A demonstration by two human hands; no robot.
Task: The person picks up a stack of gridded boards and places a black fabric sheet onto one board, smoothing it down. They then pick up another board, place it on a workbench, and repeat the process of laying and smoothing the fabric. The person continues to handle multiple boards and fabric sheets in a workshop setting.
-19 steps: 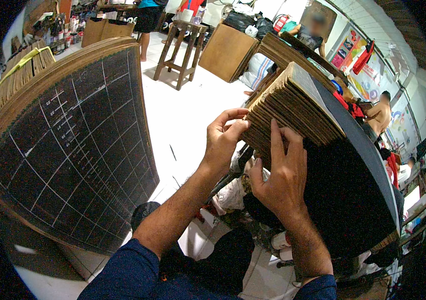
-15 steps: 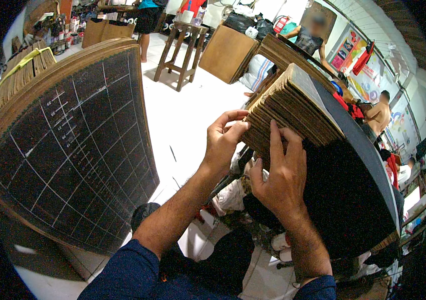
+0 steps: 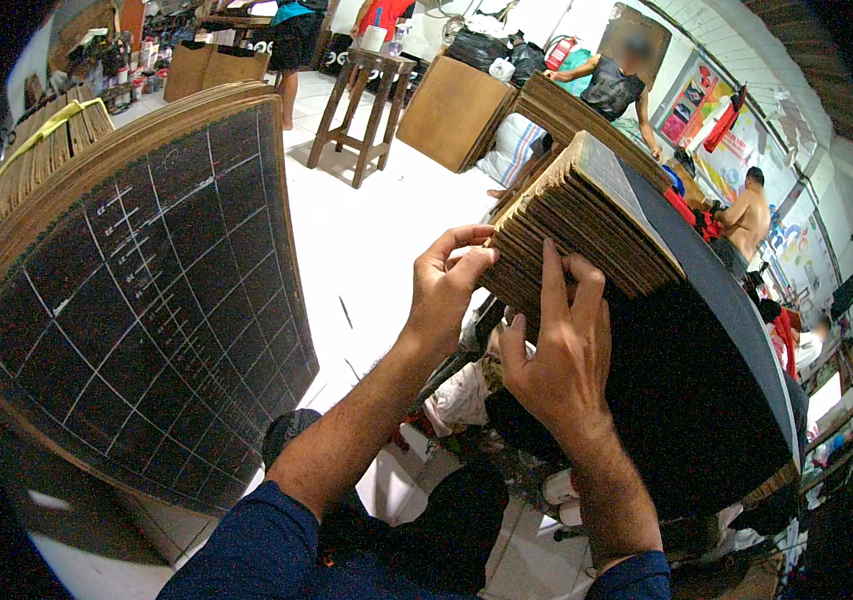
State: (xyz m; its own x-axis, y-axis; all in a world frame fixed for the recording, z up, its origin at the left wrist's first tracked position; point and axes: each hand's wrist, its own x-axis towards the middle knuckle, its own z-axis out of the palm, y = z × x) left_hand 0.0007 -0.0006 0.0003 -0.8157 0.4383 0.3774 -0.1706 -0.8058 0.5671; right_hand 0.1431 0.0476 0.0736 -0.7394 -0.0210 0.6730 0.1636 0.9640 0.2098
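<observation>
A thick stack of thin brown boards (image 3: 587,225) rests on a large dark panel (image 3: 687,370) to the right, its layered edges facing me. At the stack's left corner, my left hand (image 3: 447,292) is closed, with thumb and forefinger pinching the edges. Which board lies between those fingertips is hard to make out. My right hand (image 3: 565,355) is beside it, fingers apart. Its forefinger points up along the layered edges and touches them, while the thumb stands away from the stack.
Large black boards with a white chalk grid (image 3: 162,290) lean at the left. Beyond the bright floor stand a wooden stool (image 3: 362,110) and brown panels (image 3: 455,110). Several people are in the background, one by the long stack of boards (image 3: 597,130). Cloth bundles (image 3: 462,390) lie below my hands.
My hands keep nearly the same place on the stack. In the background, the person by the far boards has shifted and stretched out an arm, and the bare-backed person is more upright.
</observation>
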